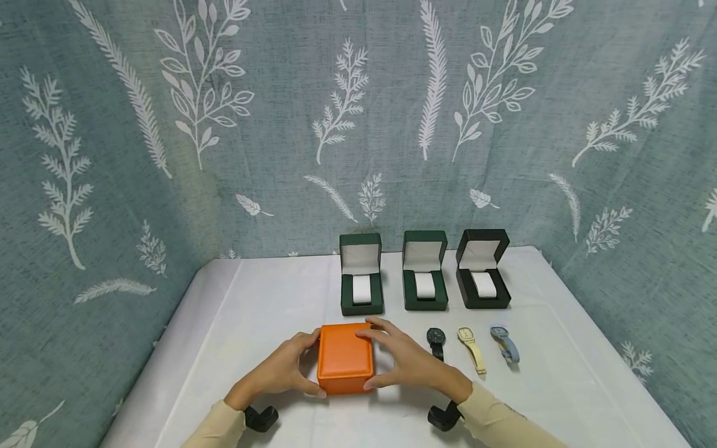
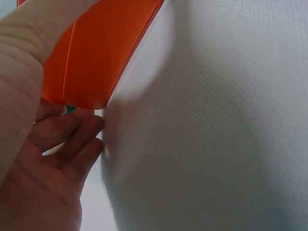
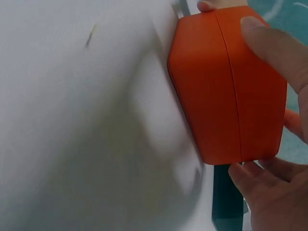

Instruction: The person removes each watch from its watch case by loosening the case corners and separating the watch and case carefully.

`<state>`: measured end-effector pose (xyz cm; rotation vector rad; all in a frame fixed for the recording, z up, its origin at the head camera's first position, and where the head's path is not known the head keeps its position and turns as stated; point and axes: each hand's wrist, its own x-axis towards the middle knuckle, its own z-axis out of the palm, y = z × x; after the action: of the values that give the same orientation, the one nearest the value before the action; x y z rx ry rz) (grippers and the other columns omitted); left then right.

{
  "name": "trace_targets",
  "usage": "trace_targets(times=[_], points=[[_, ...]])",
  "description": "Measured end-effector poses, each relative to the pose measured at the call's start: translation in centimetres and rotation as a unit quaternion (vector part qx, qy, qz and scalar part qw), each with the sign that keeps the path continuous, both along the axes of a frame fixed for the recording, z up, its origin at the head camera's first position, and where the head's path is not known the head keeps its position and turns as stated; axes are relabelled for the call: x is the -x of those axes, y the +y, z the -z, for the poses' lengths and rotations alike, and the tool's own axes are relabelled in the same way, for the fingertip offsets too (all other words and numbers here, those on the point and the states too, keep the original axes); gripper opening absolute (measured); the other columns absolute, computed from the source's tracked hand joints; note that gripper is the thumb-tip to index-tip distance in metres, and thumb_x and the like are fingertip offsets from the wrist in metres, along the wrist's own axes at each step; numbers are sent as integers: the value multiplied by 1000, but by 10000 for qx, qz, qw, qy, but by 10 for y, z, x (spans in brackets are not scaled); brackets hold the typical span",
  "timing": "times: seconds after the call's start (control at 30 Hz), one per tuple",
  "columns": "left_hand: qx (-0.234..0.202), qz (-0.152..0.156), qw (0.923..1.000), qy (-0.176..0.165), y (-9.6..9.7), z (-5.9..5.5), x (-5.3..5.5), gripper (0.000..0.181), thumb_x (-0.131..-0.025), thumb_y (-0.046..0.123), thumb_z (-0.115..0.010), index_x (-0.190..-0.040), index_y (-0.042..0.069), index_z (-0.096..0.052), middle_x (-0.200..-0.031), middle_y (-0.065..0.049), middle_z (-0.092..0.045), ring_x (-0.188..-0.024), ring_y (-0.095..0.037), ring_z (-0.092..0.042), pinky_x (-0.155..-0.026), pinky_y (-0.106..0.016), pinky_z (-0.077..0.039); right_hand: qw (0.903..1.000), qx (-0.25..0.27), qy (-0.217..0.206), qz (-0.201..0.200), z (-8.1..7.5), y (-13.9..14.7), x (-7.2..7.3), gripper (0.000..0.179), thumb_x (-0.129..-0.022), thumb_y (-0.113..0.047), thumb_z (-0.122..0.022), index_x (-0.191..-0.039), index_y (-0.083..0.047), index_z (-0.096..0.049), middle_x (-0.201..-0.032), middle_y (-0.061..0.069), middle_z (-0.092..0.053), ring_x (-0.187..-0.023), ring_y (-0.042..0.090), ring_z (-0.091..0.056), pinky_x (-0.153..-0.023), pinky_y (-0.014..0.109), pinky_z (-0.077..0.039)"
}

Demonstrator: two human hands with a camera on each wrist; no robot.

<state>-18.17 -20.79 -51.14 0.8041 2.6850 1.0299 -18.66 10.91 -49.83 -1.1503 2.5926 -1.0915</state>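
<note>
A closed orange watch box (image 1: 345,356) stands on the white tabletop. My left hand (image 1: 284,368) holds its left side, thumb at the front corner and fingers toward the back. On the other side my right hand (image 1: 413,362) grips the box, thumb at the front right corner and fingertips at the far edge. The right wrist view shows the seam of the orange box (image 3: 226,96) shut all along that side. In the left wrist view the thumb side of my hand covers part of the box (image 2: 103,53).
Behind stand two open green watch boxes (image 1: 348,308) (image 1: 426,305) and an open black one (image 1: 484,303), each with a white cushion. Right of my right hand lie a black watch (image 1: 435,337), a gold watch (image 1: 472,352) and a blue watch (image 1: 506,346). Patterned cloth (image 1: 280,155) hangs behind.
</note>
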Motion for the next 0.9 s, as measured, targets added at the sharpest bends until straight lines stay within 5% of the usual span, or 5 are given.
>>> trace_targets(times=[0.7,0.9], points=[[-172,108,9994,267,-3,6,4,119,-57,61,-96,-152,7,-48,-143,1,-56,-129,-20,-49,-110,-49,-43,9993,22,381,4,2,-1,4,91,-74,-58,-88,-152,-27,-52,-159,18,-39,-137,34,-49,-107,61,-44],[-67,185,9991,367,-1,7,4,119,-59,62,-95,-153,9,-46,-144,2,-53,-129,-17,-46,-112,-50,-41,9986,484,-193,69,4,-2,7,88,-73,-52,-92,-149,-26,-57,-158,24,-38,-112,22,-69,-103,46,-51]])
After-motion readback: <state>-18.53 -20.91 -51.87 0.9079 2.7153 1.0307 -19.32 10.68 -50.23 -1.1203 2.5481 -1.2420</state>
